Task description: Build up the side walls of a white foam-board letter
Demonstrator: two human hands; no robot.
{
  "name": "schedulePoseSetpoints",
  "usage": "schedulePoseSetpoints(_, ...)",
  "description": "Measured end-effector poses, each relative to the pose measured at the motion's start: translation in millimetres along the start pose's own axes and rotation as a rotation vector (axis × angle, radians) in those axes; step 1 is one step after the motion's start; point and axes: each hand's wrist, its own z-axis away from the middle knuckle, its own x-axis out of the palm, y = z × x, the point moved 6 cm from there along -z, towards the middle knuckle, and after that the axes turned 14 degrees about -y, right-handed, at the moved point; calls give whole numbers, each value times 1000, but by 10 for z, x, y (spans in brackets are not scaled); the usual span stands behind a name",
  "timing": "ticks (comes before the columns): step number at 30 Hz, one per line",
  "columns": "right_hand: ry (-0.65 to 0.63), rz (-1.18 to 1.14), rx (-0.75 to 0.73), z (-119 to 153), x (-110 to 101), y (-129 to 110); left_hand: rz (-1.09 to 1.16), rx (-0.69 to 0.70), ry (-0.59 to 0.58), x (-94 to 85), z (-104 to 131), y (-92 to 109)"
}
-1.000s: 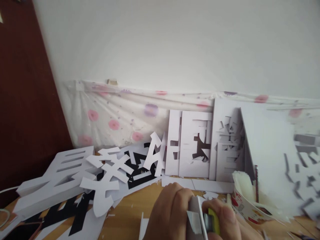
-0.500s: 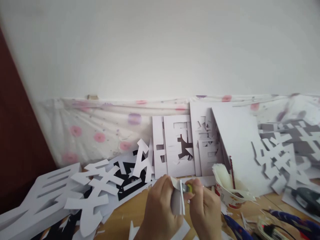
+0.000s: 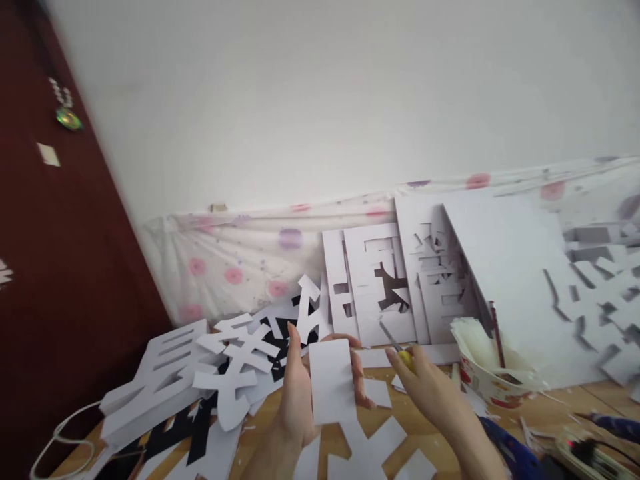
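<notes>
My left hand (image 3: pixel 296 399) is closed around the edges of a small white rectangular piece of foam board (image 3: pixel 332 381), its broad face turned toward me. To the right, my right hand (image 3: pixel 426 385) grips a utility knife (image 3: pixel 406 361) with a yellow handle. The blade points up and to the left, apart from the board. Below my hands a white cut-out shape (image 3: pixel 367 448) lies on the wooden table (image 3: pixel 267 427). Small white offcuts (image 3: pixel 376 393) lie between and under my hands.
White cut-out characters (image 3: pixel 240 373) pile up at left, near a white cable (image 3: pixel 63 437). Boards with cut openings (image 3: pixel 373 247) lean against the wall. At right stand a paper tub (image 3: pixel 493 387) with a pencil and a device with a red light (image 3: pixel 583 447); blue-handled tools lie nearby.
The knife has come away from the board as my hands moved apart. The board piece has turned from edge-on to face-on. My view has swung left, showing more of the dark red door.
</notes>
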Motion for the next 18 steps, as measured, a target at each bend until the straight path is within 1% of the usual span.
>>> schedulePoseSetpoints(2,50,-78,-19,110,-91,-64,25,12,53,-5,62,36)
schedulePoseSetpoints(5,108,-337,-159,385,-214,-306,60,27,158,-49,151,59)
schedulePoseSetpoints(7,96,-526,-255,604,-223,-506,55,47,233,-99,216,57)
schedulePoseSetpoints(8,73,-565,-282,705,-199,-602,36,48,274,-133,255,42)
schedulePoseSetpoints(10,1,-512,-352,865,-106,-793,-31,13,336,-210,338,-28)
schedulePoseSetpoints(11,-47,-472,-384,915,-35,-866,-73,-18,339,-246,376,-81)
schedulePoseSetpoints(13,-182,-464,-422,954,157,-941,-150,-91,285,-313,439,-211)
schedulePoseSetpoints(15,-335,-540,-419,935,384,-947,-225,-182,199,-392,500,-351)
schedulePoseSetpoints(17,-424,-576,-362,878,594,-903,-349,-274,149,-514,568,-441)
schedulePoseSetpoints(18,-433,-563,-322,838,682,-871,-456,-298,138,-590,595,-439)
